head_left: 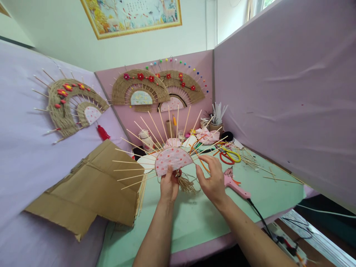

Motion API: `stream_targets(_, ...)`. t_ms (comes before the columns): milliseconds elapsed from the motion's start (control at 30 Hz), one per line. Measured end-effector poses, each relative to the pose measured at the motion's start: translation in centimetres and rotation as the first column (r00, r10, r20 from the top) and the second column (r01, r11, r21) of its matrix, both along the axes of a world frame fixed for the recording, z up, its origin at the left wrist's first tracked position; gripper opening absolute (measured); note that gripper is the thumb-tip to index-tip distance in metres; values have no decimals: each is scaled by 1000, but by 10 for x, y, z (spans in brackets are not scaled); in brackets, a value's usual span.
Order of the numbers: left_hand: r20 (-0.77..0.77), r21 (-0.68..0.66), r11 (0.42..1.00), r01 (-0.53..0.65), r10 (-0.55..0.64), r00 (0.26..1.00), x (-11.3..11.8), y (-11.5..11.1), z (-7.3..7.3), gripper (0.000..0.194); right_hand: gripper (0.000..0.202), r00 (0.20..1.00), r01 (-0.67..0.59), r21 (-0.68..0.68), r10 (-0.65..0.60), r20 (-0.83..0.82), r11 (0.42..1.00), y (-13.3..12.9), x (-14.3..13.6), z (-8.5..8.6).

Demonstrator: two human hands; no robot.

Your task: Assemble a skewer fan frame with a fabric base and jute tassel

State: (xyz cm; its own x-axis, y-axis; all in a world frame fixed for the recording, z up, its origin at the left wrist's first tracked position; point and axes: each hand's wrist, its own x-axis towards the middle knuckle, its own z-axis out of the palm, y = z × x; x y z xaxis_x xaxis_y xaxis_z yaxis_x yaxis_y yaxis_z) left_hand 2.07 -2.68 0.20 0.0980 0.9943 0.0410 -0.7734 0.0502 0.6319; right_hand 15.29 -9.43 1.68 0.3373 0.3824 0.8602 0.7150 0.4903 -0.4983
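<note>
A half-round fan piece [172,162], covered in pink cloth with red dots, stands upright in front of me. Thin wooden sticks [136,170] spread out like rays from its curved edge. My left hand [168,187] pinches its lower straight edge, thumb in front and fingers behind. A tan tassel [187,185] on a cord hangs beside that hand. At the fan's right end is my right hand [213,179], thumb and fingers apart, with its fingertips close to the lowest sticks. Whether they touch a stick I cannot tell.
A pink glue gun [236,187] lies to the right, its cord trailing off the table. Behind it are scissors [233,155] and loose sticks [251,159]. Folded cardboard [91,185] leans at left. Finished twine fans [140,87] hang on the back panel.
</note>
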Motion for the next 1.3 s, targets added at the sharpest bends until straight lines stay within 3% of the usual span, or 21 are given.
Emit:
stream_targets(167, -25, 67, 997, -28, 30, 999, 4, -7, 2, 38, 40, 997, -70, -22, 70, -14, 997, 1, -8, 2)
stream_targets(333, -46, 92, 995, -45, 49, 998, 6, -9, 2, 47, 41, 992, -109, -38, 107, -61, 993, 4, -10, -5)
stream_targets(933, -79, 111, 993, -36, 45, 996, 5, -7, 0, 40, 33, 972, -161, -11, 156, -176, 987, 0, -5, -4)
stream_targets(1300, -115, 129, 991, -21, 36, 993, 7, -12, 3, 44, 35, 975, -193, -24, 189, -120, 981, -1, -7, -1)
